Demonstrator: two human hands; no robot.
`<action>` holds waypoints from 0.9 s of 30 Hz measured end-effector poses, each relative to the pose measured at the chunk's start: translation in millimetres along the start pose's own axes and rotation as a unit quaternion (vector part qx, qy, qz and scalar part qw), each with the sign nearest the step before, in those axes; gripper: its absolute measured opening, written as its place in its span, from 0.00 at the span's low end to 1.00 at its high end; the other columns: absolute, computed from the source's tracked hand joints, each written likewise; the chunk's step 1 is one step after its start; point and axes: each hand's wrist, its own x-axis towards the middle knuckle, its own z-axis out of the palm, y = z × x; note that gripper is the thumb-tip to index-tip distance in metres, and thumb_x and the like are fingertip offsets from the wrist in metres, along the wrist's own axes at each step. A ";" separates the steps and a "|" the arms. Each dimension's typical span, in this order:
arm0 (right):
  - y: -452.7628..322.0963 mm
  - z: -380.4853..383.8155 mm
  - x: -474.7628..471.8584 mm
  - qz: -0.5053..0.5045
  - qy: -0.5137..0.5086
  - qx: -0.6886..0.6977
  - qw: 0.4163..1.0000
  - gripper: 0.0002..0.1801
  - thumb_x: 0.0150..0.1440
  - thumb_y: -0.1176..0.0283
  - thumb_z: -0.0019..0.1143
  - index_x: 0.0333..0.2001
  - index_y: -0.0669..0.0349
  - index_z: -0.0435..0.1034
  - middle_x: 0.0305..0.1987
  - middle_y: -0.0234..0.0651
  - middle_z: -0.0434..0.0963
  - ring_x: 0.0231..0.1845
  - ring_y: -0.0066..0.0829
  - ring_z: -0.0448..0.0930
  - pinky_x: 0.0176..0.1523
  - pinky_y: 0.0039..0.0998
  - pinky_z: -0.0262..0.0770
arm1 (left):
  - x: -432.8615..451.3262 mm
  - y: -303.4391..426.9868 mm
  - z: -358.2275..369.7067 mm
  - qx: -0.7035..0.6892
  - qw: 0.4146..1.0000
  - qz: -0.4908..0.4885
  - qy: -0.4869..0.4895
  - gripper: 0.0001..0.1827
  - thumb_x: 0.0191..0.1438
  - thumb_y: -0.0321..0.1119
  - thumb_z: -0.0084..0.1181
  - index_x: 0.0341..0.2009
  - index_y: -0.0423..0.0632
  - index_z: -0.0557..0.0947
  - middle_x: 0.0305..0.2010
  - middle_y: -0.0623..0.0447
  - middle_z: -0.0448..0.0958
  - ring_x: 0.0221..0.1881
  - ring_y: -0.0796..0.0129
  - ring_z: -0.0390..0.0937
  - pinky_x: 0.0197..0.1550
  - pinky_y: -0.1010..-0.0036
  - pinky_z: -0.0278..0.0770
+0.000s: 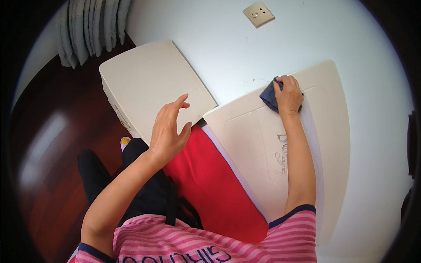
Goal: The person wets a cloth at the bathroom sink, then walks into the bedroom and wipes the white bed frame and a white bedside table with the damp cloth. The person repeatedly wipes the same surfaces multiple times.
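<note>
Bunched under the fingers of my right hand [288, 93] is a dark blue cloth [270, 98], pressed against the cream headboard [243, 141] of a bed near its upper edge. Grooved lines and some lettering mark the headboard's face, and my right forearm crosses part of it. My left hand [171, 123] is raised with nothing in it, thumb and fingers apart. Below and beyond that hand is the top of a cream bedside cabinet [154, 75]; whether the hand touches it I cannot tell.
A red cover [210, 184] lies on the bed beneath me. Behind the furniture rises a pale wall [213, 42] with a power socket [259, 14]. Grey curtains [88, 29] hang at the upper left, above a dark reddish wood floor [49, 164]. The cabinet's corner meets the headboard's end.
</note>
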 end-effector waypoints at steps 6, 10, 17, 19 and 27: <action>-15.6 21.9 -36.5 -0.115 -0.096 0.024 0.989 0.09 0.40 0.73 0.61 0.27 0.51 0.69 0.31 0.25 0.71 0.36 0.28 0.73 0.36 0.30 0.73 | 1.8 7.6 4.5 -0.012 1.000 0.003 -0.014 0.37 0.43 0.19 0.56 0.59 0.50 0.61 0.47 0.49 0.71 0.52 0.54 0.67 0.56 0.63 0.64; 6.1 7.5 -20.3 -0.098 -0.053 0.008 0.994 0.10 0.41 0.72 0.62 0.27 0.51 0.68 0.31 0.26 0.70 0.36 0.29 0.73 0.35 0.30 0.73 | 2.4 -2.2 -3.3 0.003 1.000 0.003 0.004 0.37 0.44 0.19 0.56 0.60 0.50 0.60 0.48 0.49 0.71 0.53 0.55 0.67 0.57 0.64 0.64; -2.7 6.6 -25.2 -0.023 -0.004 -0.012 1.000 0.12 0.40 0.73 0.64 0.28 0.52 0.67 0.31 0.27 0.70 0.37 0.30 0.74 0.33 0.31 0.73 | -2.6 7.4 10.7 -0.030 0.999 -0.016 -0.024 0.37 0.44 0.20 0.56 0.60 0.50 0.60 0.48 0.49 0.71 0.53 0.55 0.67 0.57 0.63 0.64; -6.5 3.9 -16.1 -0.027 -0.004 -0.011 1.000 0.13 0.40 0.73 0.64 0.28 0.52 0.67 0.32 0.27 0.70 0.38 0.30 0.74 0.33 0.30 0.74 | 0.6 13.4 7.4 -0.025 0.999 -0.020 -0.028 0.37 0.44 0.20 0.56 0.60 0.50 0.60 0.48 0.50 0.71 0.53 0.55 0.67 0.57 0.64 0.64; -13.1 34.7 -64.2 -0.169 -0.095 0.003 0.981 0.02 0.46 0.72 0.52 0.26 0.52 0.67 0.30 0.28 0.69 0.35 0.30 0.72 0.33 0.29 0.73 | 0.5 26.3 4.3 -0.032 0.999 0.035 -0.007 0.37 0.41 0.20 0.57 0.59 0.49 0.62 0.46 0.49 0.71 0.51 0.54 0.68 0.55 0.64 0.65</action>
